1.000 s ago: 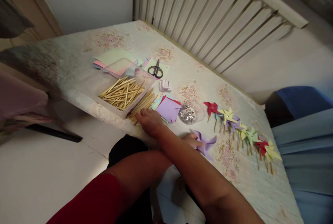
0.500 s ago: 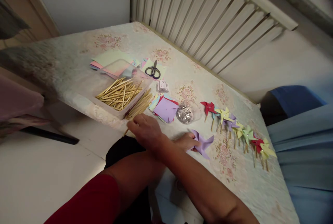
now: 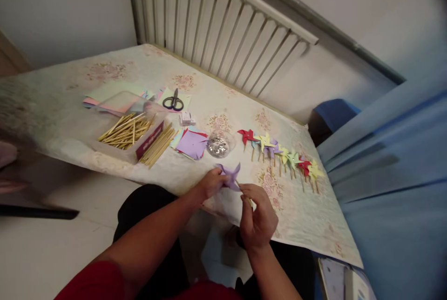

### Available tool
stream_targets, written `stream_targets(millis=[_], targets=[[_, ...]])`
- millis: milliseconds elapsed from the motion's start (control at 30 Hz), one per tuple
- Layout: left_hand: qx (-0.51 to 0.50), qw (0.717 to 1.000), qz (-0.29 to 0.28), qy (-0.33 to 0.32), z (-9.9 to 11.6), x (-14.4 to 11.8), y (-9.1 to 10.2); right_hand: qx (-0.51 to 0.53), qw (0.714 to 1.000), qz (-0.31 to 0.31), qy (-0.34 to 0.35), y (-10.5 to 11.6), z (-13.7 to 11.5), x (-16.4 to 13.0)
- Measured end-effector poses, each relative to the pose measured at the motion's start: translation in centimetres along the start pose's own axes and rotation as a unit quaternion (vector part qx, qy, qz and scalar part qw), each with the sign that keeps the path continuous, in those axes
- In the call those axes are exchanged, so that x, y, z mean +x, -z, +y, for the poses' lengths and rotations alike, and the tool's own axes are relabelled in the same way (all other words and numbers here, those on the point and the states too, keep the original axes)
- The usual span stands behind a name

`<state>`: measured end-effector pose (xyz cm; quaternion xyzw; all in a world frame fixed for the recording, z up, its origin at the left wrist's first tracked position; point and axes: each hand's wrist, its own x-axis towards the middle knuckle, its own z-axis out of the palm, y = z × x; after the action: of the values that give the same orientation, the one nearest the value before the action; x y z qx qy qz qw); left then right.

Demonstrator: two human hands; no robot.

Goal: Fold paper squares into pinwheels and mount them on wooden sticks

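Over the near edge of the table, my left hand (image 3: 212, 183) pinches a purple paper pinwheel (image 3: 230, 176). My right hand (image 3: 257, 214) is closed round a thin wooden stick (image 3: 238, 183), whose tip meets the pinwheel's middle; whether it is fixed there I cannot tell. Just beyond my hands lies a round clear dish of silvery pins (image 3: 218, 145). Left of it is a pile of cut paper squares (image 3: 192, 143), purple on top. Loose wooden sticks (image 3: 158, 145) lie beside a plastic box (image 3: 120, 153) holding more sticks.
Finished pinwheels on sticks (image 3: 279, 153) lie in a row at the right. Dark scissors (image 3: 173, 101) rest on paper at the back, near a small white box (image 3: 187, 118) and coloured sheets (image 3: 111, 93). A radiator (image 3: 216, 25) stands behind the table; a blue curtain (image 3: 391, 174) hangs right.
My right hand has come from the loose sticks at the left, crossing back over to the right with a stick, up to the pinwheel in my left hand. The view has turned right.
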<state>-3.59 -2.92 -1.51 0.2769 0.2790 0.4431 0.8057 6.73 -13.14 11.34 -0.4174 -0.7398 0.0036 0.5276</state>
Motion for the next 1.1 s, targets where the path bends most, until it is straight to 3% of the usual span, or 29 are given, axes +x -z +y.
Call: stream_targets(millis=[100,200,333,433,533,667,867,1100], targets=[[-0.024,0.999,0.046,-0.008,-0.4,-0.5,0.2,-0.072,0.995,0.020,-0.062,2.0,3.4,-3.0],[-0.024,0.997,0.067,-0.003,-0.9,-1.6,0.6,-0.084,0.986,0.034,-0.140,2.6,6.4,-5.6],[-0.012,0.996,0.089,-0.003,-1.1,-2.8,0.6,-0.067,0.966,0.048,-0.244,2.7,8.0,-6.9],[-0.016,0.995,0.101,-0.008,-1.1,-2.8,0.3,0.007,0.943,0.088,-0.321,3.1,7.5,-5.7],[-0.017,0.994,0.106,-0.009,-1.1,-2.5,0.4,0.148,0.900,0.131,-0.389,3.9,6.3,-3.7],[-0.004,0.996,0.093,-0.013,-1.1,-2.2,0.6,0.274,0.854,0.138,-0.420,5.4,4.8,-1.9],[-0.008,0.995,0.094,-0.009,-0.9,-2.0,0.7,0.323,0.818,0.158,-0.449,7.4,3.3,-1.6],[0.001,0.995,0.098,-0.008,-0.7,-2.0,0.4,0.328,0.805,0.173,-0.462,8.8,2.9,-1.5]])
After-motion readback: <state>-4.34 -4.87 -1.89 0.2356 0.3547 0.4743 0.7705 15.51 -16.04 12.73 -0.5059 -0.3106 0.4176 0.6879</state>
